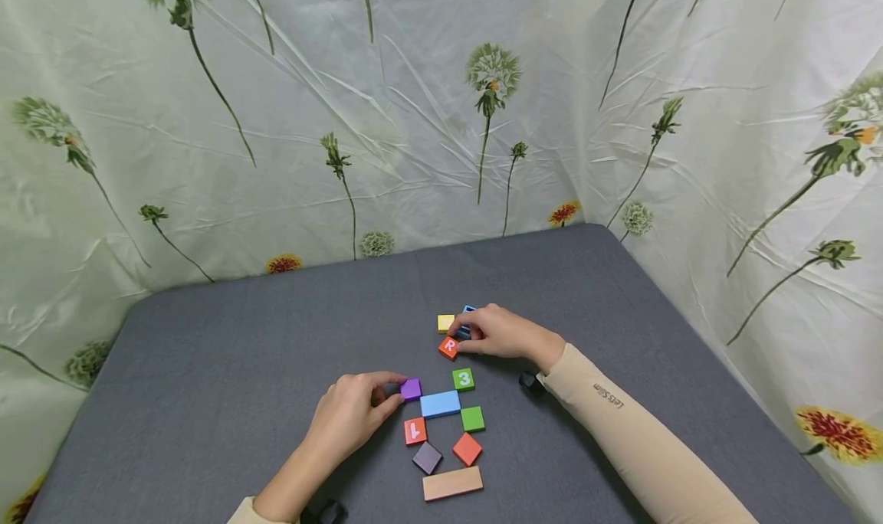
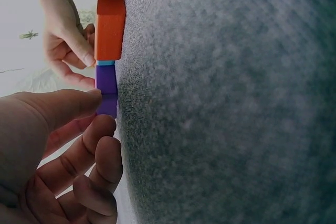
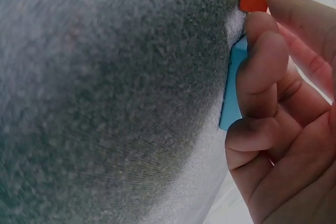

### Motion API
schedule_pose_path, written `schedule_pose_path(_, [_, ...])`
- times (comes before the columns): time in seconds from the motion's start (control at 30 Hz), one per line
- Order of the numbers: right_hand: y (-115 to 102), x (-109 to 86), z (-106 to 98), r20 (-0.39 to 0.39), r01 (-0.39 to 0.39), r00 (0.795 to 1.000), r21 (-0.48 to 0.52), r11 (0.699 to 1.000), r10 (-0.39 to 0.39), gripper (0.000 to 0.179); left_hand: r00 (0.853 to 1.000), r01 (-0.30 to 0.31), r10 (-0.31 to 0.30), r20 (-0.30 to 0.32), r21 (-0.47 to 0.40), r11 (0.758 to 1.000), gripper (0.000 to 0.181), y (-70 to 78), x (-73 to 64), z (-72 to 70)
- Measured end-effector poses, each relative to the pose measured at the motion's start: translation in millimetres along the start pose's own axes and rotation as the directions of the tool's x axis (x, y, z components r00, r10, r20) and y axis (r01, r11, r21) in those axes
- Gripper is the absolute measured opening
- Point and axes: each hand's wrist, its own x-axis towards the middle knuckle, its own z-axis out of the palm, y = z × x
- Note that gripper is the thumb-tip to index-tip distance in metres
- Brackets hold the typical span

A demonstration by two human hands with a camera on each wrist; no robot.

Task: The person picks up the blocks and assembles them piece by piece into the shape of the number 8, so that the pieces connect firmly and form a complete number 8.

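Beside a light blue rectangular block (image 1: 440, 404), my left hand (image 1: 348, 411) pinches a purple block (image 1: 410, 390) between thumb and forefinger. The left wrist view shows this purple block (image 2: 106, 80) low on the cloth, its other fingers curled loosely below. Farther back, my right hand (image 1: 509, 332) holds a red block marked R (image 1: 448, 348) by its edges, turned at an angle. A yellow block (image 1: 446, 324) lies just behind it. The right hand partly covers a blue patterned block (image 1: 470, 309). A green block marked 3 (image 1: 464, 379) sits between the two hands.
Toward the front lie a red block with a white mark (image 1: 415, 431), a plain green block (image 1: 472, 418), a dark block (image 1: 427, 458), an orange-red block (image 1: 467, 449) and a long tan block (image 1: 452, 483). A grey cloth (image 1: 241, 371) covers the table; flowered fabric (image 1: 414, 110) hangs behind.
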Motion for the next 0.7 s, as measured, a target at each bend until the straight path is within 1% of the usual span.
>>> schedule_pose_path(0.13, [-0.1, 0.1, -0.1, 0.008, 0.019, 1.0, 0.001, 1.0, -0.019, 0.03, 1.0, 0.002, -0.002, 0.003, 0.005, 1.0, 0.022, 0.1, 0.1, 0.1])
schedule_pose_path(0.3, [0.5, 0.9, 0.0, 0.032, 0.049, 0.998, 0.015, 0.999, -0.05, 0.027, 1.0, 0.0, 0.0, 0.001, 0.01, 1.0, 0.022, 0.2, 0.1, 0.1])
schedule_pose_path(0.47, [-0.9, -0.6, 0.2, 0.051, 0.042, 0.998, 0.033, 0.999, -0.043, 0.027, 1.0, 0.004, -0.004, 0.001, 0.014, 1.0, 0.022, 0.7, 0.0, 0.3])
schedule_pose_path(0.7, [-1.4, -3.0, 2.0, 0.057, 0.053, 0.997, 0.065, 0.997, -0.056, 0.028, 1.0, 0.006, -0.006, 0.001, 0.017, 1.0, 0.022, 0.8, 0.2, 0.8])
